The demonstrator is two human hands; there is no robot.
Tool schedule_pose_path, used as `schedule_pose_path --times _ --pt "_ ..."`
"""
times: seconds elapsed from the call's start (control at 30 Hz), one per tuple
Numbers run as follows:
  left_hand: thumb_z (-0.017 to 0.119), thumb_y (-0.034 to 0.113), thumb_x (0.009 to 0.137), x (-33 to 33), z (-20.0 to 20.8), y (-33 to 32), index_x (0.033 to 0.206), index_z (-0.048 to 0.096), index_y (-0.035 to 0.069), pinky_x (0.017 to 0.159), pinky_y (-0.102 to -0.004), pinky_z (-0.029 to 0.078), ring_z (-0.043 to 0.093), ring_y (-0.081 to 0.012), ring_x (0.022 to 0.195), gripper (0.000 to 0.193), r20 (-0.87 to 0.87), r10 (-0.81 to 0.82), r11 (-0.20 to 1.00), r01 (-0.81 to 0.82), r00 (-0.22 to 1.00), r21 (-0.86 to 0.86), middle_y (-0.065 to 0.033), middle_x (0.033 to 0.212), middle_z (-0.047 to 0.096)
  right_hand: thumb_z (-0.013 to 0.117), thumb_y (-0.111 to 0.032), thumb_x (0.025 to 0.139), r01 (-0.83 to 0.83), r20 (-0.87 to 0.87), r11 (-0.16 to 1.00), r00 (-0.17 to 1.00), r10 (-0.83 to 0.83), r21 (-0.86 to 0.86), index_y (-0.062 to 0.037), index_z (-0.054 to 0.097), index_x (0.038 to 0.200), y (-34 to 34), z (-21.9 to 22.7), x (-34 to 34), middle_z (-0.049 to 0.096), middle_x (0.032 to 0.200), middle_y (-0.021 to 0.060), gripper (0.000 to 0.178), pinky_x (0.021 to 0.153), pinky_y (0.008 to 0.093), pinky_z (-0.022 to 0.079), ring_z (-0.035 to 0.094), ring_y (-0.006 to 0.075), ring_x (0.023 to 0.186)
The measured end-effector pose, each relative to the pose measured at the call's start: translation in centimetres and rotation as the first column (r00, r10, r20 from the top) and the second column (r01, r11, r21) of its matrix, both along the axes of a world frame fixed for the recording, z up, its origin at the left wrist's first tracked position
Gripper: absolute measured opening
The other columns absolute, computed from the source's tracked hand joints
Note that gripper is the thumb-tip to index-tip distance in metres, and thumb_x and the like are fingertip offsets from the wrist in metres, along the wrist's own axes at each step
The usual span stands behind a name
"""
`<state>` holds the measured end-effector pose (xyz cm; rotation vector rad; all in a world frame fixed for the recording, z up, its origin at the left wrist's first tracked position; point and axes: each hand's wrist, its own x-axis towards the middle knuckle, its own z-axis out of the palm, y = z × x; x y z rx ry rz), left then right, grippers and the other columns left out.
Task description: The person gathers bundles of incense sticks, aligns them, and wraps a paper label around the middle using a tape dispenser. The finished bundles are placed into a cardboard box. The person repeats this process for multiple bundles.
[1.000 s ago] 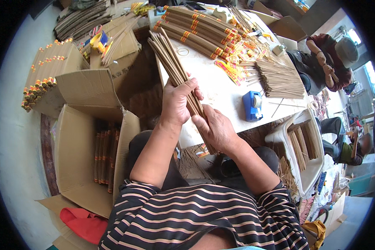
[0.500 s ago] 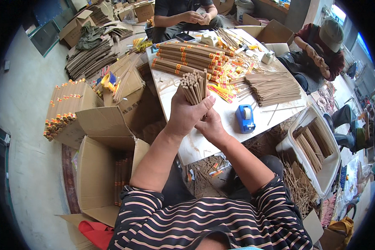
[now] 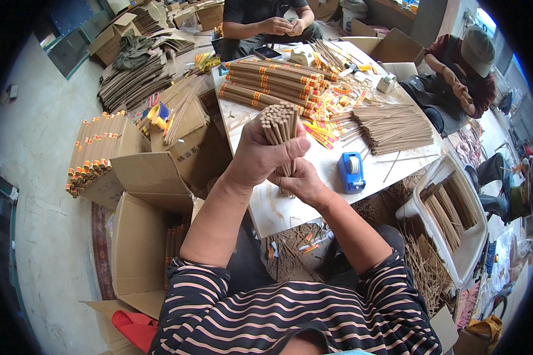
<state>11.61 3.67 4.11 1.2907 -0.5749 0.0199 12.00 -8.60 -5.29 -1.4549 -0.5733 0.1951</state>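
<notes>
Upright over the near edge of the table is a thick bundle of brown incense sticks (image 3: pixel 280 123). My left hand (image 3: pixel 256 158) wraps round its upper part, thumb across the front. Lower down, my right hand (image 3: pixel 305 184) grips the same bundle, whose bottom ends show just below the fingers. Right of my hands stands a blue tape dispenser (image 3: pixel 352 173). Beyond it lies a pile of loose incense sticks (image 3: pixel 394 129). Red and yellow paper labels (image 3: pixel 321 135) are scattered past my hands, beside a stack of banded incense bundles (image 3: pixel 266 83).
An open carton (image 3: pixel 137 242) with bundles inside stands at my left; behind it, banded bundles (image 3: pixel 98 148) are stacked by another box. On the right is a white bin (image 3: pixel 478 251) of sticks. One person (image 3: pixel 269 26) sits across the table, another (image 3: pixel 465 77) at the far right.
The stick tops, uneven with one standing taller at the right, now look more level. My right hand has shifted slightly down, and the bundle's lower ends have come into view beneath it.
</notes>
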Motion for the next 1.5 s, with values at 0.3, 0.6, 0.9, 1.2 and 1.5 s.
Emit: schedule_pose_path --times 0.3,0.6,0.9,1.2,1.5 --pt "0.067 0.008 0.079 0.6 0.1 0.0 0.079 0.054 0.005 0.057 -0.0221 0.044 0.053 -0.0074 0.06 0.013 0.001 0.115 0.993 -0.115 0.993 -0.022 -0.0007 0.068 0.055 0.068 -0.013 0.079 0.0 0.016 1.0 1.0 0.0 0.004 -0.0044 0.054 0.1 1.0 -1.3 1.0 0.056 0.083 0.0029 0.026 0.073 0.0278 0.045 0.05 0.0107 0.078" --pt "0.066 0.019 0.082 0.9 1.2 3.2 0.078 0.053 0.011 0.05 -0.0252 0.042 0.051 -0.0119 0.053 0.016 -0.229 -0.264 0.845 0.11 0.937 -0.523 -0.0012 0.064 0.052 0.067 -0.011 0.08 -0.338 -0.446 0.936 0.825 0.347 0.103 -0.0044 0.051 0.085 -0.9 2.4 -4.8 0.05 0.062 0.0002 0.018 0.043 0.022 0.041 0.05 0.0084 0.047" --pt "0.064 0.013 0.081 -0.7 -0.2 1.9 0.073 0.051 0.009 0.048 -0.0263 0.043 0.049 -0.0109 0.05 0.015 -0.376 0.183 0.868 -0.329 0.908 -0.372 -0.0007 0.06 0.049 0.06 -0.013 0.079 -0.062 -0.236 0.941 0.972 -0.02 -0.334 -0.0016 0.048 0.087 -1.1 3.2 -7.9 0.05 0.059 0.0023 0.019 0.044 0.0234 0.043 0.051 0.0097 0.048" --pt "0.062 0.016 0.083 -1.7 -2.1 1.6 0.073 0.05 0.007 0.047 -0.0253 0.041 0.047 -0.0119 0.049 0.017 -0.406 0.169 0.843 -0.345 0.898 -0.412 -0.0019 0.061 0.049 0.06 -0.015 0.078 0.157 0.099 0.79 0.988 -0.122 -0.592 -0.0005 0.048 0.089 -1.8 1.8 -8.4 0.053 0.064 0.0029 0.021 0.049 0.0273 0.044 0.053 0.0126 0.053" --pt "0.063 0.022 0.083 -2.5 -5.5 0.5 0.078 0.052 0.007 0.049 -0.0255 0.042 0.049 -0.011 0.052 0.02 -0.504 0.199 0.853 -0.402 0.84 -0.333 -0.0019 0.064 0.051 0.06 -0.015 0.078 0.035 -0.145 0.888 0.983 -0.114 -0.459 -0.0018 0.05 0.088 -1.9 0.5 -9.1 0.052 0.062 0.0029 0.019 0.047 0.0251 0.043 0.05 0.011 0.05"
